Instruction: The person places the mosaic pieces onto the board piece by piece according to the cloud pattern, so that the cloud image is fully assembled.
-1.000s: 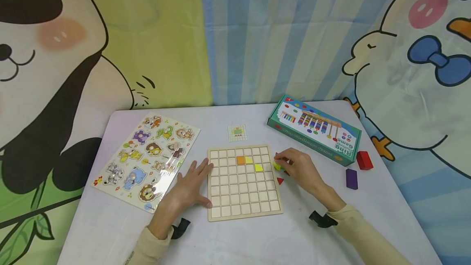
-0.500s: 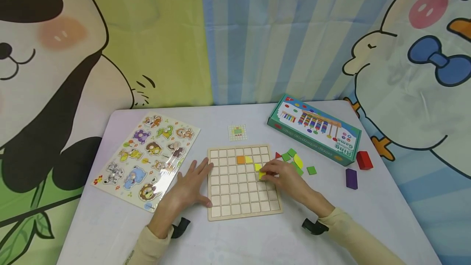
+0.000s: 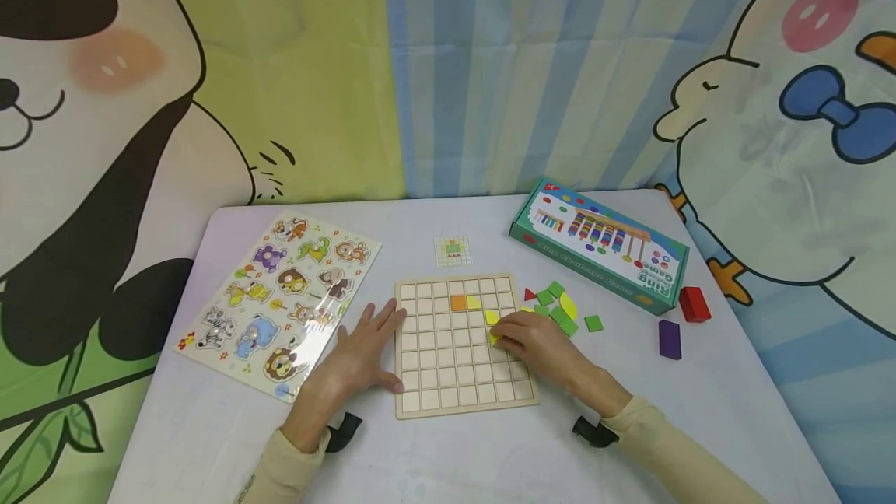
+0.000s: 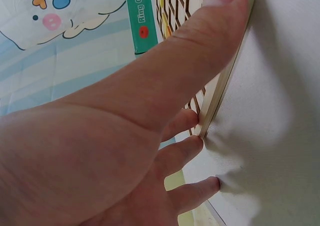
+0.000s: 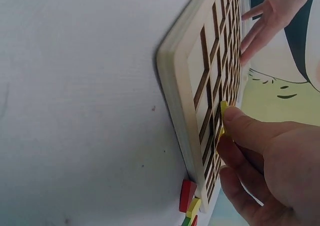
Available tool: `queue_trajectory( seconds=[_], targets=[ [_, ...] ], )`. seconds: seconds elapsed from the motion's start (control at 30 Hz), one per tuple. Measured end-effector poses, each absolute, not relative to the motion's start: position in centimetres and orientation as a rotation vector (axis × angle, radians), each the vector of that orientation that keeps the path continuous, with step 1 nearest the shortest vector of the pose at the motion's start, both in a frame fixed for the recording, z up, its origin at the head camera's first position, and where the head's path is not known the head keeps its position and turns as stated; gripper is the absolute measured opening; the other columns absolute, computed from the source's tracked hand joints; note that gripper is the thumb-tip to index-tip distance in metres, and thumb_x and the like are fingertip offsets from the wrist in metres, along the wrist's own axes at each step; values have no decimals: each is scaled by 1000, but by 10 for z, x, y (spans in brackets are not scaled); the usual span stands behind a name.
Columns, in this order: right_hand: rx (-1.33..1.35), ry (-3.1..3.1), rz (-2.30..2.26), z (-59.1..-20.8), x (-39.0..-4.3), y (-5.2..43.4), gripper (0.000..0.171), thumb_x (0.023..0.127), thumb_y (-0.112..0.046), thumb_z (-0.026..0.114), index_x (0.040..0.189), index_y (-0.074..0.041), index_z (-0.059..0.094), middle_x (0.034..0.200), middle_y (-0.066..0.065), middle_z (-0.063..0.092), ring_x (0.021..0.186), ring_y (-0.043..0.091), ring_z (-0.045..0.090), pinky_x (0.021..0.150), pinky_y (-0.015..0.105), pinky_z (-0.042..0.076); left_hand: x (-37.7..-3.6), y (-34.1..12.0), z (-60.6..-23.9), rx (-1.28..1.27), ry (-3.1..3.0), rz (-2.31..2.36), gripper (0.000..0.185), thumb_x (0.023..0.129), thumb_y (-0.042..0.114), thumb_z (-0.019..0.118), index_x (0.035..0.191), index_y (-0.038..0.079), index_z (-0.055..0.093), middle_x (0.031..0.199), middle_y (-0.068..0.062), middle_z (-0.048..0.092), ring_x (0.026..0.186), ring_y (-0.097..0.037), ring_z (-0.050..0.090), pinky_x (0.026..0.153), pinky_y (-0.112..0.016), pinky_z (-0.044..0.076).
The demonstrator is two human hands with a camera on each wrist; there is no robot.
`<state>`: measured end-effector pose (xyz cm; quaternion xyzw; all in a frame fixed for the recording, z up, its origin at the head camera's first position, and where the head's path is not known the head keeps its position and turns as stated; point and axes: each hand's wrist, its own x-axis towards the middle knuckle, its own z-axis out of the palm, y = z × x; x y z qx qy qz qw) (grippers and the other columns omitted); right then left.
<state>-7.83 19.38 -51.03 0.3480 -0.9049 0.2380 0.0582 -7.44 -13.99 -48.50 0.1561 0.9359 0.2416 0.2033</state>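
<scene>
Moved since one second ago: right hand [image 3: 540, 342], from beside the loose green tiles [image 3: 593, 323] to over the grid board [image 3: 446, 379], with a yellow tile [image 5: 223, 105] in its pinch. Left hand [image 3: 364, 352]: unmoved.

Grid board, pale wood: under the grip, most of its cells lying to the grip's left. Best kept from sliding while a tile is seated.

Green box [image 3: 600, 243]: beyond the grip and to its right, well apart.

Left hand: across the board from the grip; fingers spread, thumb and some fingertips at the board's left edge, nothing held. Light, steady bracing there should suffice.

Right hand: thumb and fingertips drawn together on one tile, gap no wider than the piece.

Pattern card [image 3: 453, 250]: beyond the grip, somewhat left, past the board's far edge.

Green tiles, loose: right of the grip, off the board.

Neighbouring yellow piece [image 3: 492, 317], set: just beyond the fingertips; orange piece [image 3: 458, 302] farther beyond and left.

Yellow tile, held: at the fingertips, just nearer the person than its neighbour; seated or above its cell, cannot tell. Advised: square its sides to the cell walls, release gently, press flat, leave the neighbour unnudged.
</scene>
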Motion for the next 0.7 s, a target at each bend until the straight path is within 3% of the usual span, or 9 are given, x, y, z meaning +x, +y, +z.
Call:
queue_trajectory(
  seconds=[0.27, 0.7],
  targets=[
    [1079, -2743, 633, -513, -75, 194, 22, 86, -12, 80, 108, -10, 79, 107, 2, 73, 100, 16, 71, 85, 30, 62, -74, -139, -485, 436, 2619, 669, 122, 58, 31, 96, 159, 10, 31, 170, -13, 17, 155, -47, 10, 107, -86, 13],
    [1137, -2635, 489, -518, -81, 197, 24, 81, -9, 84, 104, -11, 81, 101, 6, 73, 91, 18, 68, 81, 33, 60, -75, -139, -485, 434, 2621, 662, 122, 58, 30, 96, 159, 10, 31, 170, -12, 16, 155, -47, 10, 108, -86, 13]
  ],
)
